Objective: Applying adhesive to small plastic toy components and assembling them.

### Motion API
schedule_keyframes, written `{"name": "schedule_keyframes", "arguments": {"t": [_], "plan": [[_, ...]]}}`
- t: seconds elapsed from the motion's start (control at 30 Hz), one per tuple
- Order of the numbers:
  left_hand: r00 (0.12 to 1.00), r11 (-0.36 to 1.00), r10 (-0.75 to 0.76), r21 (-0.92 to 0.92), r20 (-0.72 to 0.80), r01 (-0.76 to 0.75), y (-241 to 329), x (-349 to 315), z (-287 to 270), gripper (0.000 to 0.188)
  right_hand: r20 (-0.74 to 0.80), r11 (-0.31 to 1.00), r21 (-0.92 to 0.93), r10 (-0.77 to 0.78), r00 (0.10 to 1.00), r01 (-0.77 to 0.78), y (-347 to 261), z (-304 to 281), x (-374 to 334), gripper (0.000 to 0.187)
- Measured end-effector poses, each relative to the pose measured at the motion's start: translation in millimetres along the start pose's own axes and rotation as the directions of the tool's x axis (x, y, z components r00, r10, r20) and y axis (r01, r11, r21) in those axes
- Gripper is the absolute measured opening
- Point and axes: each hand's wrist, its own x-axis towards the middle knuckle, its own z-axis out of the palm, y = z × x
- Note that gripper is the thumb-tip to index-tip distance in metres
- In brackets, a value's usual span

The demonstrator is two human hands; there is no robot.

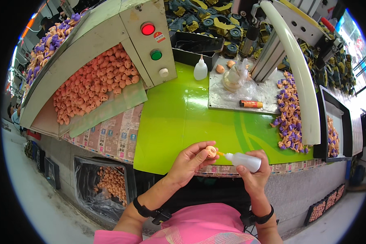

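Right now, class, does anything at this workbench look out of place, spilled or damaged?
Possibly the purple-and-tan pieces: they lie loose on the green mat, some near its front edge, though a black tray stands beside them. No spill or damage is evident.

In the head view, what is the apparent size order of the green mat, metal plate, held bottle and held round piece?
1. Green mat
2. Metal plate
3. Held bottle
4. Held round piece

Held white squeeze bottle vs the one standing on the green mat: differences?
Pose: the held white plastic bottle is tipped sideways; the standing white plastic bottle is upright.
Support: the held bottle is in the right hand; the standing bottle rests on the glossy green mat.
Both taper to a narrow tip.
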Motion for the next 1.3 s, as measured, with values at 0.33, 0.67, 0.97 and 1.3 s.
{"name": "schedule_keyframes", "arguments": {"t": [0.33,0.67,0.97,1.3], "plan": [[1.0,1.0,-0.002,0.017,-0.002,0.002,-0.1,-0.7,2.8,0.034,-0.002,0.999,0.027,0.016,1.0,-0.016,4.0,-0.7,-2.2,0.045],[1.0,0.999,0.005,0.046,0.008,-0.005,-0.7,-0.8,2.0,0.034,0.006,1.0,0.026,0.017,1.0,-0.018,4.2,-0.1,-1.5,0.045],[1.0,1.0,0.0,0.025,-0.004,0.001,-1.9,-1.3,-0.2,0.035,-0.002,0.997,-0.059,-0.051,0.999,0.051,4.6,-4.7,-1.6,0.041],[0.999,1.0,0.014,0.0,-0.038,-0.014,-2.2,-1.7,1.4,0.036,0.048,0.97,-0.195,-0.138,0.989,0.145,-2.3,-13.8,-4.0,0.04]]}}
